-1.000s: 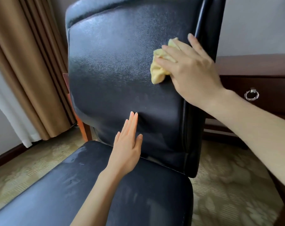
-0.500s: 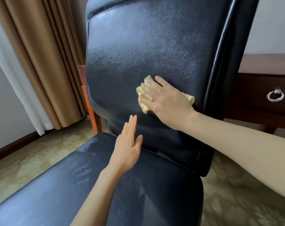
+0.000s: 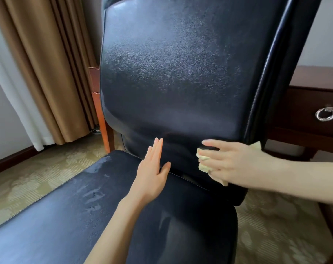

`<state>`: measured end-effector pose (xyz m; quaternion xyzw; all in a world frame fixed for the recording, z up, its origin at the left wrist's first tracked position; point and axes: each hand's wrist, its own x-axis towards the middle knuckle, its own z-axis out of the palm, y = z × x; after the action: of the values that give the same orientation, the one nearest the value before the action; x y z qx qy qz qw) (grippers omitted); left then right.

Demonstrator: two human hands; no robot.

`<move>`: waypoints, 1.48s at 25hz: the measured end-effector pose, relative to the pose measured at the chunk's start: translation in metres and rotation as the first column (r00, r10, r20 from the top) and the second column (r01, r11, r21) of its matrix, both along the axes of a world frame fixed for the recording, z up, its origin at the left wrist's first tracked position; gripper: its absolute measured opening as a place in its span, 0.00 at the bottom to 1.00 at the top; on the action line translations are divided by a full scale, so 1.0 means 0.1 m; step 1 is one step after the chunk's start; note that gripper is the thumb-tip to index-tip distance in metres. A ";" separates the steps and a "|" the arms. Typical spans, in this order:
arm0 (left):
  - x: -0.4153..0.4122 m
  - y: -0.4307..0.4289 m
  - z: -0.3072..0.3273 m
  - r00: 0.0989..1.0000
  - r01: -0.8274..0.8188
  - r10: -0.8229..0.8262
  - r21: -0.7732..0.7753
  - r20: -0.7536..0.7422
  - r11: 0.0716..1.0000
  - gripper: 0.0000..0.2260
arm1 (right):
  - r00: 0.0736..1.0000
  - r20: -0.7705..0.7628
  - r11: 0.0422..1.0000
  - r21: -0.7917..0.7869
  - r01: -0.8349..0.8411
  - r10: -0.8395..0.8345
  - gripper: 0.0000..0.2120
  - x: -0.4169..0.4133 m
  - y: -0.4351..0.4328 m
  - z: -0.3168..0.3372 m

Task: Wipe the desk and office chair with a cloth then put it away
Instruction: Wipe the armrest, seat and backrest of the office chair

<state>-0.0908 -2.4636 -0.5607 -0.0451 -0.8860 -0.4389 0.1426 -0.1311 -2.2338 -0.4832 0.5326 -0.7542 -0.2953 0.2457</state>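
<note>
A black leather office chair fills the view, with its backrest (image 3: 180, 73) upright and its seat (image 3: 57, 216) showing damp streaks. My right hand (image 3: 236, 162) presses a bunched yellow cloth (image 3: 203, 164) flat against the backrest's lower right corner, fingers straight; most of the cloth is hidden under the palm. My left hand (image 3: 152, 174) lies flat with straight fingers at the seam between seat and backrest, holding nothing. The dark wooden desk (image 3: 314, 77) stands behind the chair at the right.
A desk drawer with a metal ring handle (image 3: 325, 114) faces me at right. Brown curtains (image 3: 47, 63) hang at left, with an orange wooden furniture leg (image 3: 104, 121) beside them. Patterned carpet (image 3: 38, 168) covers the floor.
My right hand has slid the cloth down the backrest from its upper right to its lower right corner. The left hand has stayed in place.
</note>
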 end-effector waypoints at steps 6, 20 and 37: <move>-0.02 -0.27 0.03 0.995 -0.095 0.095 0.008 -0.023 0.995 0.28 | 0.919 -0.392 0.997 -0.078 0.003 -0.034 0.24 -0.32 -0.95 0.83; 0.03 -0.63 0.17 0.966 -0.258 0.258 -0.015 0.026 0.966 0.29 | 0.947 -0.275 0.986 -0.062 0.155 -0.166 0.19 -0.80 -2.28 0.39; 0.19 0.16 0.20 0.999 0.008 -0.012 0.103 0.033 0.995 0.29 | 0.927 -0.374 0.954 0.287 0.084 0.031 0.16 0.01 -0.01 -0.33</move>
<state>-0.0714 -2.4471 -0.5409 -0.0347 -0.8642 -0.4855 0.1277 -0.1301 -2.2346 -0.5165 0.4869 -0.6475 -0.5049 0.2980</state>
